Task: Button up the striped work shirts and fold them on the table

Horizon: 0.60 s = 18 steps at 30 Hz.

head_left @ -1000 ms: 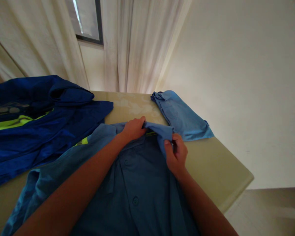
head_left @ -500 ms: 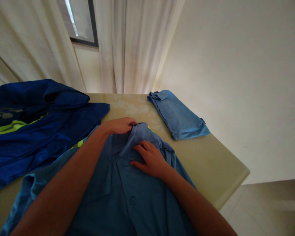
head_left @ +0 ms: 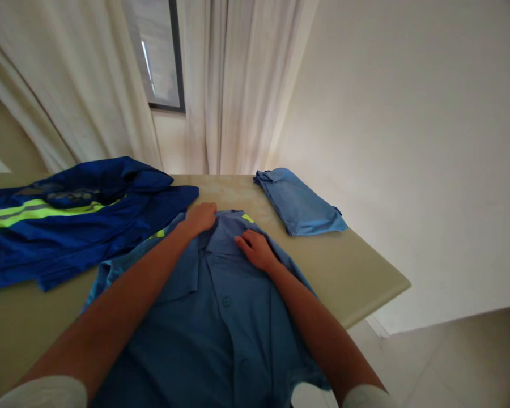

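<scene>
I see the shirt (head_left: 208, 328) spread on the table (head_left: 344, 277) | left hand (head_left: 202, 217) at its collar (head_left: 226, 241), finger grip I can't tell | right hand (head_left: 256, 249) on its front, thumb apart from fingers

Nothing you can read right now! Over to your left, on the navy jacket (head_left: 153, 195), greyish marks (head_left: 68, 195) run in a row just above the bright yellow stripe (head_left: 42, 211), but they're dim and blurred, and you can't tell whether they're letters at all. And down in front of you, on the blue shirt (head_left: 195, 328), the yellow patch (head_left: 247, 217) by the collar gives you no legible word or number.
</scene>
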{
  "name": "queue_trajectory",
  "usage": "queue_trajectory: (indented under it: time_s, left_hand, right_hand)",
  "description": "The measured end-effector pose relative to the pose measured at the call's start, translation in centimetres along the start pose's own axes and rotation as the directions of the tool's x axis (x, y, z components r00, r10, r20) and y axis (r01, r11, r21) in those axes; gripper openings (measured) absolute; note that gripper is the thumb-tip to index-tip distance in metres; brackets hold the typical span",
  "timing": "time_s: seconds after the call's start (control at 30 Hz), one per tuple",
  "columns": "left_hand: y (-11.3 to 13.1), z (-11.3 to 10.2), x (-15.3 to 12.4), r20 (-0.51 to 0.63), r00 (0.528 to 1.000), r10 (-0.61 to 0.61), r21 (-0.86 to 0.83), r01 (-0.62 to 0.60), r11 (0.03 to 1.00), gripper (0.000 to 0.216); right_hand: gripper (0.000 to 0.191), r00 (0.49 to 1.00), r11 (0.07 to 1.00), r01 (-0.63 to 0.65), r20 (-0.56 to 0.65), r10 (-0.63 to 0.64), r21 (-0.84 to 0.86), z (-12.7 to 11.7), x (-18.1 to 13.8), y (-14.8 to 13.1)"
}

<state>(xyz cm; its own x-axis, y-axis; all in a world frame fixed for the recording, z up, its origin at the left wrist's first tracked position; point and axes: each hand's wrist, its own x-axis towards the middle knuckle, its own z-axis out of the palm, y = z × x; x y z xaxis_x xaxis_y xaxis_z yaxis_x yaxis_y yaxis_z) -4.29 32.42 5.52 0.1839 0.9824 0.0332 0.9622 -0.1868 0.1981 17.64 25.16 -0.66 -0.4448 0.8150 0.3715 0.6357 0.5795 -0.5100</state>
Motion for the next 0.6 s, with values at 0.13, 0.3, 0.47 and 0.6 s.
queue_trajectory:
  time_s: [0.13, 0.3, 0.47, 0.6]
  left_hand:
    - [-0.8, -2.7, -8.6, -0.154, 0.982, 0.113, -0.024, -0.118, 0.993, 0.030]
    - [-3.1, -2.8, -21.4, -0.203, 0.965, 0.164, -0.050, -0.178, 0.983, 0.036]
    - [-4.1, 0.2, -29.9, -0.055, 0.995, 0.084, 0.027, -0.083, 0.996, 0.050]
    - [-2.9, 4.0, -34.9, -0.235, 0.972, -0.014, 0.000, 0.015, 1.000, 0.051]
  right_hand:
    - [0.046, 0.992, 0.998, 0.011, -0.129, -0.002, 0.064, -0.6, 0.3, 0.4]
    - [0.034, 0.967, 0.998, -0.015, -0.254, 0.030, 0.062, -4.7, -1.3, -2.1]
    - [0.036, 0.977, 0.995, -0.097, -0.191, 0.097, 0.008, -8.1, -9.7, -6.3]
    - [0.042, 0.932, 0.936, -0.309, -0.250, 0.263, -0.166, -6.8, -17.6, -7.3]
